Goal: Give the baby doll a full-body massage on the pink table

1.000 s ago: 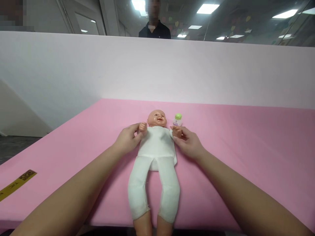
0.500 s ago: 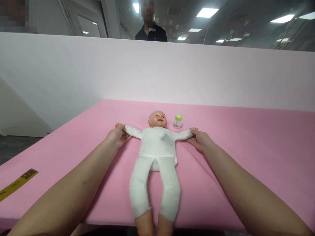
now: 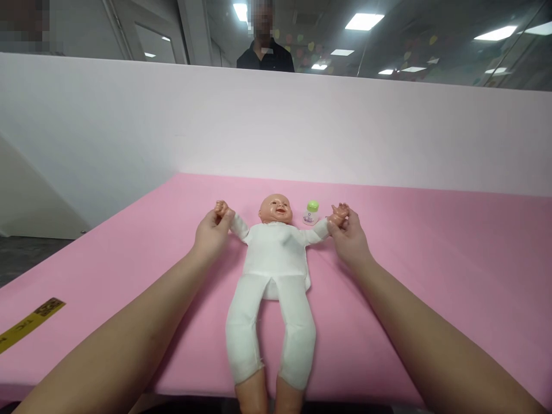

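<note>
A baby doll (image 3: pixel 275 261) in a white suit lies on its back on the pink table (image 3: pixel 431 276), head away from me, its bare feet over the near edge. My left hand (image 3: pixel 212 233) is closed round the doll's wrist on the left side, lifting that arm up and outward. My right hand (image 3: pixel 350 237) is closed round the doll's other wrist, raising it the same way. A small bottle with a green cap (image 3: pixel 311 212) stands just right of the doll's head, close to my right hand.
A white partition (image 3: pixel 129 132) runs along the back and left of the table. A person in a dark top (image 3: pixel 265 54) stands behind it. A yellow tape strip (image 3: pixel 30 323) lies near the table's front left edge.
From folded at the chest, the doll's arms were spread flat out to the sides, and now both my hands have lifted them up toward the head.
</note>
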Demonstrator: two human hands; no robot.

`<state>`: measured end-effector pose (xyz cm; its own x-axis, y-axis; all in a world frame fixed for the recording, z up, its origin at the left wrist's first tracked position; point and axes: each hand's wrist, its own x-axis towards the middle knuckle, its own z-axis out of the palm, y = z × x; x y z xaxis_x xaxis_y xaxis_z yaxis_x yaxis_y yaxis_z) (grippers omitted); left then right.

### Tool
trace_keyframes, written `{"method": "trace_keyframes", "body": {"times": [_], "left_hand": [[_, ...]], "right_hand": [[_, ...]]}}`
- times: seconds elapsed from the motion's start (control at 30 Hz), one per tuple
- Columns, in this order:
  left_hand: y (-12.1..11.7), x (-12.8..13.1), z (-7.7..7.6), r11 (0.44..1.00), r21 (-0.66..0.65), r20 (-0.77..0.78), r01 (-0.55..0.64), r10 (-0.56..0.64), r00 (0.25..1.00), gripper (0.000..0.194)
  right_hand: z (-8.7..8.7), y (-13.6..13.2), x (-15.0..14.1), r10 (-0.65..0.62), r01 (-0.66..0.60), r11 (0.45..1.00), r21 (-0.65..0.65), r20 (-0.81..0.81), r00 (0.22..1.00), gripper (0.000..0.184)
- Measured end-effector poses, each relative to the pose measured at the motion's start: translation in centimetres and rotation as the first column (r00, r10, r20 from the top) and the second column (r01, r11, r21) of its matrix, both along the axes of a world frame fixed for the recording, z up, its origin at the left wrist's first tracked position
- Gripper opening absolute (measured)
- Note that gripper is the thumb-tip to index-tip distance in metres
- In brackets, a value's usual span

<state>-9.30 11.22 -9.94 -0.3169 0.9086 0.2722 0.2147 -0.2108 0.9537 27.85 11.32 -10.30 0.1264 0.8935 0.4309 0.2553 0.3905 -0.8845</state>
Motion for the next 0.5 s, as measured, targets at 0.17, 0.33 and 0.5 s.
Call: {"method": "trace_keyframes", "body": {"times": [0.17, 0.33, 0.5], "left_hand": [[-3.0, 2.8, 1.5, 0.985, 0.112, -0.424, 0.127, -0.069, 0.903, 0.027], [-3.7, 4.1, 1.4, 0.932, 0.113, -0.717, 0.344, -0.163, 0.678, 0.037], [-3.4, 4.6, 0.4, 0.891, 0.052, -0.899, 0.45, -0.154, 0.41, 0.041]], "right_hand": [[1.9, -3.7, -2.8, 0.079, -0.169, 0.975, 0.141, 0.493, 0.867, 0.056], [2.3, -4.9, -4.5, 0.151, -0.398, 0.908, 0.128, 0.787, 0.599, 0.035], [1.3, -4.6, -5.0, 0.042, -0.443, 0.872, 0.21, 0.869, 0.494, 0.034]]}}
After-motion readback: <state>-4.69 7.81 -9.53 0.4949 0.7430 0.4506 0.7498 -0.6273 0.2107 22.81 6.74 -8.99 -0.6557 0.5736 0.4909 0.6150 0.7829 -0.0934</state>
